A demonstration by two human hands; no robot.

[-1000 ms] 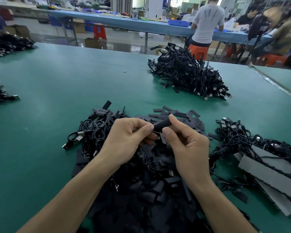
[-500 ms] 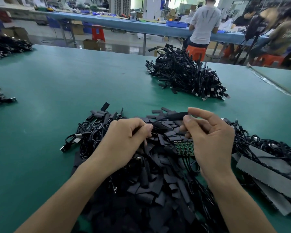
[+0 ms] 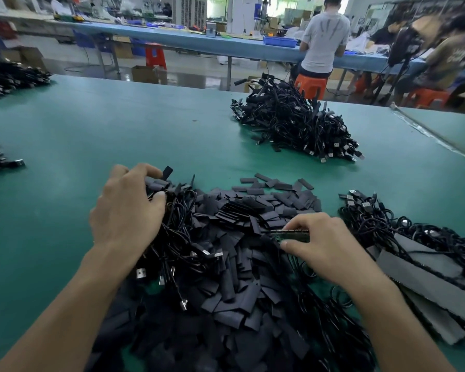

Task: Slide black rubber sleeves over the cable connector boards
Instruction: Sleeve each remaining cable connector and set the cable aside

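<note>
A heap of flat black rubber sleeves [image 3: 242,264] covers the green table [image 3: 118,135] in front of me, mixed with black cables. My left hand [image 3: 126,210] lies at the heap's left edge, fingers curled round a bundle of cables and sleeved ends [image 3: 177,224]. My right hand [image 3: 325,245] pinches a narrow green connector board [image 3: 290,234] low over the sleeves, thumb below and fingers above. Its cable trails down into the heap.
A pile of sleeved cables [image 3: 295,124] lies at the far middle. More cables [image 3: 403,229] and grey foam strips [image 3: 424,267] lie at the right. Smaller cable piles sit at the left edge [image 3: 0,157] and far left [image 3: 11,76]. People work at a blue bench [image 3: 226,47] behind.
My hands have parted. The left moved out to the left onto the cable bundle. The right let go of the sleeved piece and dropped onto the green board.
</note>
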